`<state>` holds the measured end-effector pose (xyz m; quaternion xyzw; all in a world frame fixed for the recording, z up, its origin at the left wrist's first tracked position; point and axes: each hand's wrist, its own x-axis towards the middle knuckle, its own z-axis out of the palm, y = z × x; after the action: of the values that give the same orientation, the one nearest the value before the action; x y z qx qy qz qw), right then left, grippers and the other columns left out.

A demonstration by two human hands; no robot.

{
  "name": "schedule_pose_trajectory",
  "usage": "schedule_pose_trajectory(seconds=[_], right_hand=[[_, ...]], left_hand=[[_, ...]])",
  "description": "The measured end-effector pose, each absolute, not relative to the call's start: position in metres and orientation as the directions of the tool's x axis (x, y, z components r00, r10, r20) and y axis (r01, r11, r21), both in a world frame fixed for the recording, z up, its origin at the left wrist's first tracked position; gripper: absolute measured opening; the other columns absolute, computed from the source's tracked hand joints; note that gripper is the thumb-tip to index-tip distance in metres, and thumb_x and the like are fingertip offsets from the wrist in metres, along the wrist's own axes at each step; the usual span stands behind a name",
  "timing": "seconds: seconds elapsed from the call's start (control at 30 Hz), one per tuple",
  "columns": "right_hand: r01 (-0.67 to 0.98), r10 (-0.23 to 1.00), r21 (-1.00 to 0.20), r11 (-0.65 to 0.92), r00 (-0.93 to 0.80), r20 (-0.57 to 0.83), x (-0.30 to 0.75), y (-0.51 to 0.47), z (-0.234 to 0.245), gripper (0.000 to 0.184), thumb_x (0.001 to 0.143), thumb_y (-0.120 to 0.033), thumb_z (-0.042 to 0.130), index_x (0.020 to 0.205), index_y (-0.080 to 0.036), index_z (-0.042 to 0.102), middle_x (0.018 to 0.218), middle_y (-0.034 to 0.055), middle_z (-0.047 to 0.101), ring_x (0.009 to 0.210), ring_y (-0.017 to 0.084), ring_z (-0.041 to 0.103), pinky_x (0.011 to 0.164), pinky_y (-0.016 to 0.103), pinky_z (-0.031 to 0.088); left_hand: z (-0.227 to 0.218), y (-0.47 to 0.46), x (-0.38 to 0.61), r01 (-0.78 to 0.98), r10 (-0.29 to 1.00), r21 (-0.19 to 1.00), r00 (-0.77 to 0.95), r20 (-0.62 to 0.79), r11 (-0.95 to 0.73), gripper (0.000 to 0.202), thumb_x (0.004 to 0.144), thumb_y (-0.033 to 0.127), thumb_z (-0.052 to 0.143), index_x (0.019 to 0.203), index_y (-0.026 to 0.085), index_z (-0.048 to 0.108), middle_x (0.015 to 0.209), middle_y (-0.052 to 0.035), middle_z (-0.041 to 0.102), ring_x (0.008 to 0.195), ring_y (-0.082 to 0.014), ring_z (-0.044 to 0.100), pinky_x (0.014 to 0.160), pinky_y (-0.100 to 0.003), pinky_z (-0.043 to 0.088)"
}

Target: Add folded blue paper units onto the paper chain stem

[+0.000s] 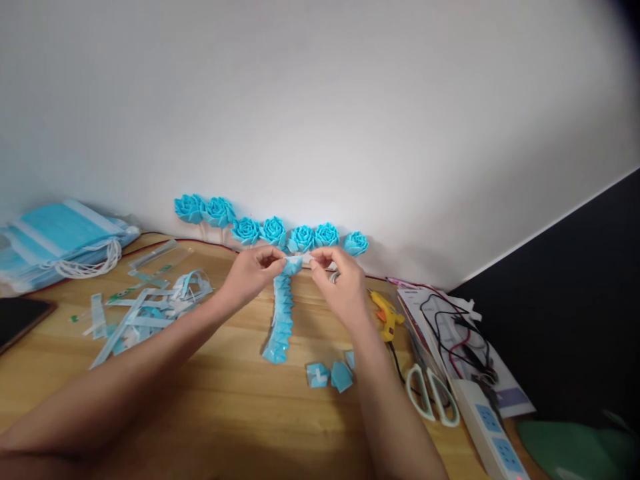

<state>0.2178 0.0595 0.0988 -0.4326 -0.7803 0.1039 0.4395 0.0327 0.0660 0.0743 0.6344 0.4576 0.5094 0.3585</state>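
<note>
Fingers [277,261] of the left hand [253,270] and of the right hand [343,283] pinch narrowly on the top end of a chain [283,313] of folded blue pieces, the two grips close together and just in front of the wall [350,100]. Thumb and forefinger of each hand are closed on the chain's upper tip, where a small white piece shows between them. From there the chain runs down toward the viewer, its lower end lying on the wooden counter [225,400] between the forearms.

Near that lower end, beside the right forearm, lie a few loose folds [330,375] of the same blue. Behind the hands a row of blue roses [274,230] leans against the wall.

To the right of the right hand sits a yellow glue gun [386,312], then papers [420,300] with tangled cables [455,333] on top. White-handled scissors [431,393] and a power strip [493,433] lie nearer the viewer.

To the left of the left arm, a heap of cut strips [145,310] spreads over the counter. Farther left, a stack of blue masks [60,233] rests by the wall.
</note>
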Motion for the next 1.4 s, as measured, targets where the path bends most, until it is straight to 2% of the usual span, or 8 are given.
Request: schedule_pose_trajectory(seconds=[0.1,0.33,0.73,1.17,1.4], right_hand=[[0.597,0.747,-0.49,0.635,-0.313,0.587,0.215,0.057,0.098,0.01,0.087,-0.017,0.058,0.08,-0.021,0.065,0.078,-0.0012,0.068,0.076,0.015,0.059,0.079,0.03,0.04],[0.624,0.751,-0.46,0.632,-0.345,0.563,0.214,0.063,0.09,0.004,0.085,-0.02,0.064,0.084,-0.021,0.067,0.078,-0.0018,0.068,0.076,0.015,0.06,0.077,0.03,0.04],[0.614,0.784,-0.502,0.609,-0.367,0.501,0.214,0.062,0.091,0.01,0.086,-0.02,0.06,0.083,-0.021,0.069,0.075,-0.0003,0.068,0.074,0.016,0.061,0.074,0.029,0.042],[0.58,0.783,-0.532,0.617,-0.384,0.49,0.215,0.063,0.091,0.015,0.087,-0.021,0.056,0.083,-0.021,0.071,0.076,0.0006,0.07,0.073,0.016,0.061,0.073,0.028,0.042],[0.591,0.818,-0.579,0.561,-0.289,0.497,0.218,0.066,0.092,0.016,0.085,-0.02,0.056,0.081,-0.022,0.071,0.077,0.0004,0.071,0.072,0.016,0.061,0.071,0.027,0.043]], left_hand=[[0.074,0.065,0.034,0.24,0.94,0.909,0.064,0.334,-0.34,0.025,0.076,0.039,0.056,0.072,0.015,0.064,0.067,-0.0021,0.061,0.066,-0.0151,0.053,0.06,-0.025,0.041],[0.077,0.058,0.037,0.273,0.939,0.898,0.099,0.331,-0.345,0.025,0.076,0.038,0.057,0.075,0.015,0.067,0.071,-0.0037,0.065,0.068,-0.0159,0.055,0.061,-0.025,0.042],[0.074,0.057,0.037,0.319,0.922,0.865,0.118,0.37,-0.388,0.021,0.079,0.033,0.057,0.077,0.015,0.069,0.071,-0.0034,0.066,0.069,-0.0156,0.055,0.06,-0.024,0.04],[0.075,0.057,0.038,0.305,0.924,0.873,0.105,0.367,-0.381,0.023,0.077,0.034,0.057,0.077,0.015,0.07,0.071,-0.0033,0.068,0.066,-0.0155,0.056,0.059,-0.023,0.041],[0.084,0.057,0.032,0.292,0.935,0.888,0.081,0.346,-0.354,0.022,0.076,0.037,0.058,0.071,0.016,0.066,0.068,-0.0026,0.063,0.066,-0.0159,0.054,0.061,-0.025,0.042]])
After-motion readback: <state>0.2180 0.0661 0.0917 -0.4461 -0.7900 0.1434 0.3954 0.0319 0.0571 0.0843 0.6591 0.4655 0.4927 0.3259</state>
